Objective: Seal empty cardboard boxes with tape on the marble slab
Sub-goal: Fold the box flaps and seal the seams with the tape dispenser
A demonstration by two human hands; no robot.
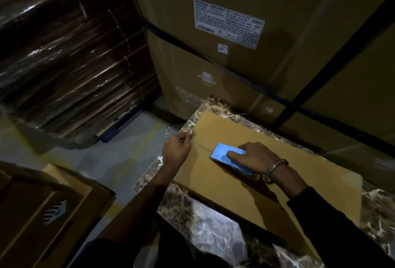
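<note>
A brown cardboard box [241, 184] lies on the marble slab [205, 233], its top flaps closed with a seam running across the middle. My right hand [254, 154] grips a blue tape dispenser [226, 156] and presses it onto the seam, index finger laid along its top. My left hand [177, 148] curls over the box's left edge, thumb pressed on the top near the seam's end. The tape itself is hard to make out in the dim light.
Large strapped cartons [235, 39] with a white label rise directly behind the slab. A wrapped stack of flat cardboard [70, 71] stands at the left on a pallet. Another brown box [44, 214] sits at the lower left on the grey floor [119, 158].
</note>
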